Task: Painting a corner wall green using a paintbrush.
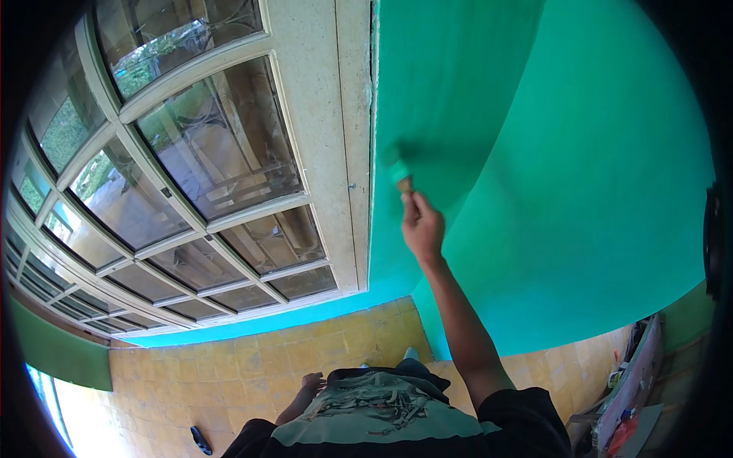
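My right hand is closed round the handle of a paintbrush, its arm stretched up and forward. The brush has a wooden-brown handle and green, motion-blurred bristles. Its tip is at the turquoise-green wall, on the strip between the window frame and the inner corner; a shadow falls beside it. Low at my left side hangs my left hand, partly hidden by my shirt, fingers loosely apart with nothing seen in them.
Left of the brush stands a white wooden window frame with several glass panes. Yellow floor tiles lie below. A dark sandal rests at lower left. At lower right, a leaning panel stands near a red plastic item.
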`<state>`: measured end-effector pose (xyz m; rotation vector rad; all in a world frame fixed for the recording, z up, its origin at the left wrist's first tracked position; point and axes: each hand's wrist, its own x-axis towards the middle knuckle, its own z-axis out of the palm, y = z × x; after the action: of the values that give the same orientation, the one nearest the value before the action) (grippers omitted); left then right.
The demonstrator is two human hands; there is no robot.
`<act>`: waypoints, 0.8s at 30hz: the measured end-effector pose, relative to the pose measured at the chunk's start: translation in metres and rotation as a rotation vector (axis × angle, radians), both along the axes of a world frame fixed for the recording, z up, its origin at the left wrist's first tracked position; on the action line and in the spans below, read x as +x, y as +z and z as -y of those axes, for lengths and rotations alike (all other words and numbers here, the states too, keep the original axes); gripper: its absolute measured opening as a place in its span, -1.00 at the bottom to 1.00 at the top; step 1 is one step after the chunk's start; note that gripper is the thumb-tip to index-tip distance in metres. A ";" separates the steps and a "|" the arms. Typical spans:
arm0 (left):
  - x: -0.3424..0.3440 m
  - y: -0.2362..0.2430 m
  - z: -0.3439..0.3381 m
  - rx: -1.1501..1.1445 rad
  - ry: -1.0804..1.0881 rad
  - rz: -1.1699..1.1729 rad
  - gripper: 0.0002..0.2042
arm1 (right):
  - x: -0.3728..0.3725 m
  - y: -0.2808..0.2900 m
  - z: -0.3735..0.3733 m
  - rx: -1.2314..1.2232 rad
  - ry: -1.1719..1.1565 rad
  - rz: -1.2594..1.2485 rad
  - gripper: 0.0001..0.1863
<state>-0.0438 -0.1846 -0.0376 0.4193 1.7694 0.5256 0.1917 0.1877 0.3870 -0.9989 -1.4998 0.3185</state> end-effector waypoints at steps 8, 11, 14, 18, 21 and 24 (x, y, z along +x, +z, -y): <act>0.001 -0.006 0.012 0.015 0.037 0.017 -0.77 | 0.029 -0.163 0.013 -0.992 0.145 -0.032 -0.58; -0.003 -0.012 0.022 0.016 0.062 0.030 -0.77 | 0.014 -0.090 0.008 -0.931 0.212 -0.226 -0.59; -0.007 -0.018 0.036 0.019 0.070 0.047 -0.78 | 0.016 -0.019 0.002 -0.863 0.281 -0.461 -0.61; -0.016 -0.019 0.039 0.019 0.105 0.064 -0.78 | 0.017 0.015 0.011 -0.620 0.489 -0.568 -0.62; -0.009 -0.020 0.026 0.029 0.121 0.075 -0.78 | 0.008 -0.025 -0.001 -0.626 0.436 -0.499 -0.60; -0.001 -0.017 0.012 0.043 0.128 0.092 -0.79 | 0.014 -0.132 -0.016 -0.729 0.259 -0.176 -0.57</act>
<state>-0.0449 -0.1963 -0.0546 0.3081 1.7059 0.6639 0.2055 0.2038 0.2554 -1.2921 -1.3672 1.1684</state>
